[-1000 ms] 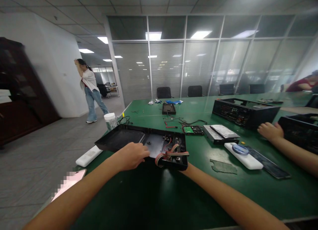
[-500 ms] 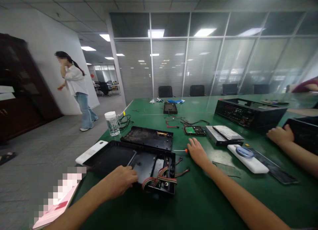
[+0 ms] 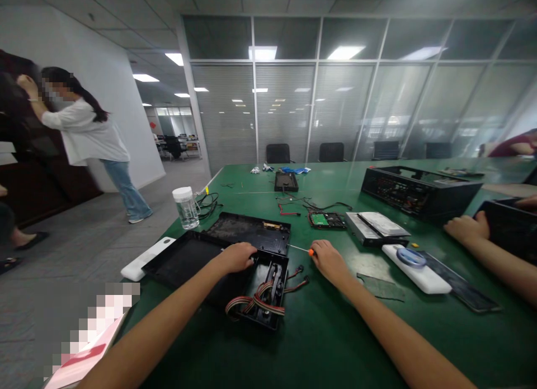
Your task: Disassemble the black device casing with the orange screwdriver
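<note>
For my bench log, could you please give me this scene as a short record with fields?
Left hand: rests on open black device case, grip unclear
Right hand: closed on orange-handled screwdriver
In case: striped ribbon cable
Behind case: black cover panel
Nearby: clear white-lidded jar
Co-worker's hand: right edge, by another black case
Surface: green table

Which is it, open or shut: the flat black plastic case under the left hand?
Open. The flat black plastic case has no cover; its red-and-grey ribbon cables lie exposed beside the left hand.
</note>
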`<state>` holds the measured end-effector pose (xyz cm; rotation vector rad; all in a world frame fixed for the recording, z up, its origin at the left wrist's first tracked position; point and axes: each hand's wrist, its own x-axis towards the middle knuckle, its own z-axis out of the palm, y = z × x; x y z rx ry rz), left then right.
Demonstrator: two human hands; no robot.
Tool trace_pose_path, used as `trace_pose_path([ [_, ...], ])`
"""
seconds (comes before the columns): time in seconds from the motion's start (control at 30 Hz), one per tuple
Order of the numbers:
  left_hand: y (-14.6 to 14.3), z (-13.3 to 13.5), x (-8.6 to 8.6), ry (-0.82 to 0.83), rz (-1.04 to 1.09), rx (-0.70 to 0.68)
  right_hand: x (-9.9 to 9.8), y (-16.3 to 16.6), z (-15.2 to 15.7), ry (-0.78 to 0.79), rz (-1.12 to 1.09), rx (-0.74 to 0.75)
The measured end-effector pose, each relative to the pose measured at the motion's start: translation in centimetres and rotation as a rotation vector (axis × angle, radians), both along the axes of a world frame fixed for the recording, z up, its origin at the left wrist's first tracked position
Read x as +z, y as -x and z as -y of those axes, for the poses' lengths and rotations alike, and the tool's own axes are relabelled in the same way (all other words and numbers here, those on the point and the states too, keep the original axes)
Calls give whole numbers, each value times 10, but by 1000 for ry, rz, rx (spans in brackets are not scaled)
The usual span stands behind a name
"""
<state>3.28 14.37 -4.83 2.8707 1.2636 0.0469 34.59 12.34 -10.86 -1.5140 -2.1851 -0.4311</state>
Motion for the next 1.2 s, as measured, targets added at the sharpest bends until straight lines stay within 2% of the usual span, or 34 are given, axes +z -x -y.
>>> trace_pose_path([
  [0.1, -6, -9, -19, -90, -26, -38, 0, 0, 2, 5, -21, 0],
  [0.2, -2, -11, -27, -142, -8, -107, -1, 1, 0, 14, -37, 6],
  [0.37, -1, -10, -22, -169, 63, -173, 0, 6, 0, 41, -65, 31],
  [0.47, -14, -9, -13, -127, 135, -214, 0, 9, 1, 68, -104, 40],
  [0.6, -37, -5, -7, -32, 163, -293, -1, 11, 2, 173, -208, -39],
  [0.73, -46, -3, -16, 10, 200, -279, -2, 8, -1, 258, -270, -95],
  [0.9, -39, -4, -29, -3, 212, -266, -4, 0, -5, 262, -231, -142],
  [1.07, -38, -4, -30, 14, 273, -247, -7, -1, -6, 267, -295, -109],
  [1.2, -37, -4, -28, 48, 255, -284, -8, -1, -7, 272, -369, -80],
])
